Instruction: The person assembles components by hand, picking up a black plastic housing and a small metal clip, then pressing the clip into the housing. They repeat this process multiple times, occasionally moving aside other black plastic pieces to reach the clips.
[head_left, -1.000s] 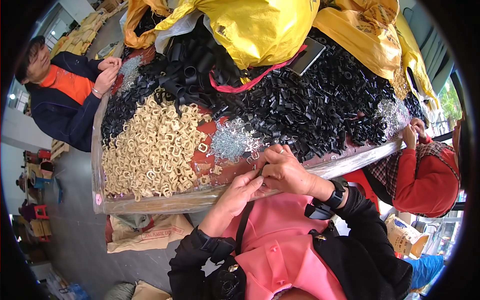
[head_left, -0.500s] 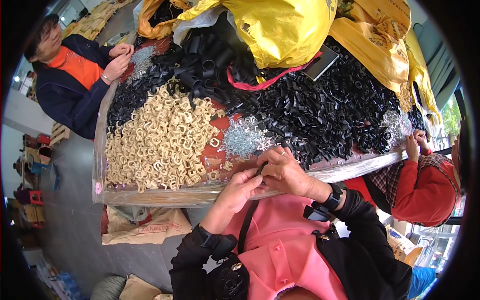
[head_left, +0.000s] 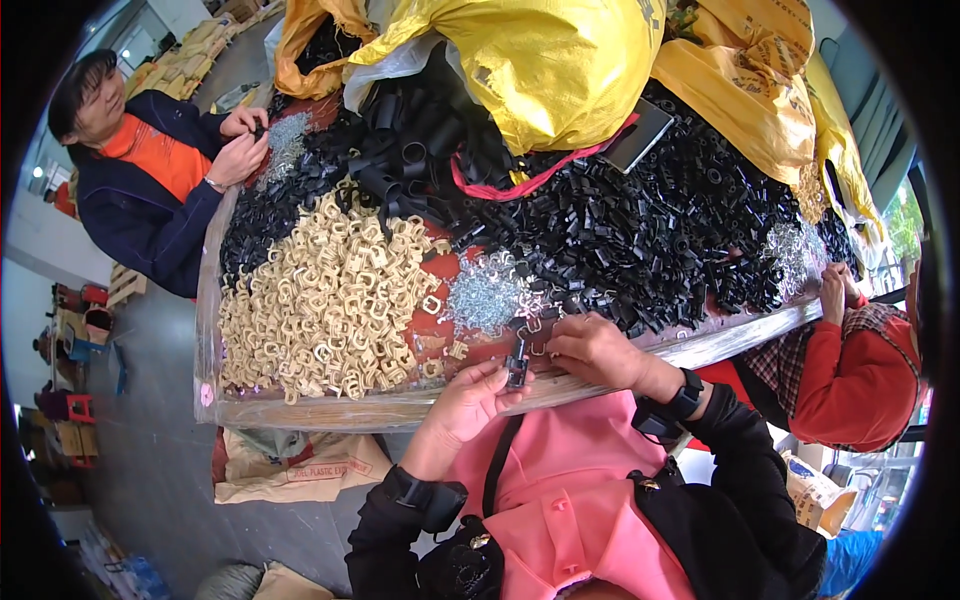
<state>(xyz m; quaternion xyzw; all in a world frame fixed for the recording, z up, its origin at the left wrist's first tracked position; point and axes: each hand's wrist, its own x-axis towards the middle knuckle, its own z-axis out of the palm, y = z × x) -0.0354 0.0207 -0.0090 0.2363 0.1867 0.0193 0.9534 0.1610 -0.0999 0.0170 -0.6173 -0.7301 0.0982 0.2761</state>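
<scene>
My left hand (head_left: 472, 398) is closed on a small black plastic part (head_left: 516, 373), pinched upright between thumb and fingers just over the table's near edge. A thin dark piece sticks up from the top of that part. To its right my right hand (head_left: 600, 352) is bent down to the table edge, its fingertips pressed together. Small curved metal hooks (head_left: 537, 346) lie right by those fingertips; whether one is between them I cannot make out. Beyond both hands are a pile of small silvery metal pieces (head_left: 485, 296) and a broad heap of black plastic parts (head_left: 630, 245).
Cream-coloured plastic rings (head_left: 320, 300) are heaped on the left. Yellow sacks (head_left: 560, 75) and a phone-like dark slab (head_left: 640, 135) rest on the far side. One co-worker (head_left: 150, 190) is at the far left, another person in red (head_left: 850, 380) at the right. The table rim (head_left: 320, 412) is plastic-wrapped.
My hands were together around the small black part; now they are apart. The right hand has moved right and down to the table edge, while the left keeps the part.
</scene>
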